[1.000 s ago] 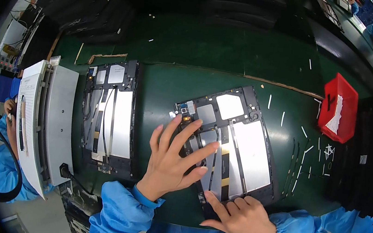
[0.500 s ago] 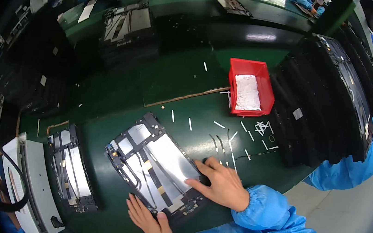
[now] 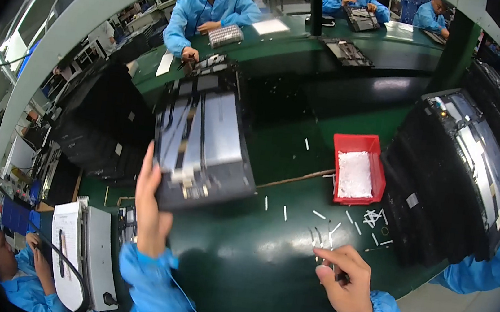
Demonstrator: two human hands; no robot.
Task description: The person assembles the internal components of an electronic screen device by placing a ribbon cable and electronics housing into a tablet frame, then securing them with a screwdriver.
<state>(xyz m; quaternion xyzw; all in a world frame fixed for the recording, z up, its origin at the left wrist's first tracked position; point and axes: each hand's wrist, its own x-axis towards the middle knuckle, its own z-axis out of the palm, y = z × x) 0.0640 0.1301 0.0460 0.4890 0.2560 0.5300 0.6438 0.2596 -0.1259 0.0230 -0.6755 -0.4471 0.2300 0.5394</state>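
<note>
The left hand (image 3: 153, 209) grips the near-left edge of a dark panel (image 3: 202, 141) and lifts it off the green table (image 3: 248, 268). The right hand (image 3: 344, 280) pinches a small white strip near the red bin (image 3: 357, 169). I think the panel goes aside next, gently.

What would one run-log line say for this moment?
left hand: lifting black panel assembly off green table | right hand: pinching small dark piece near white strips | red bin: beside strips
</note>
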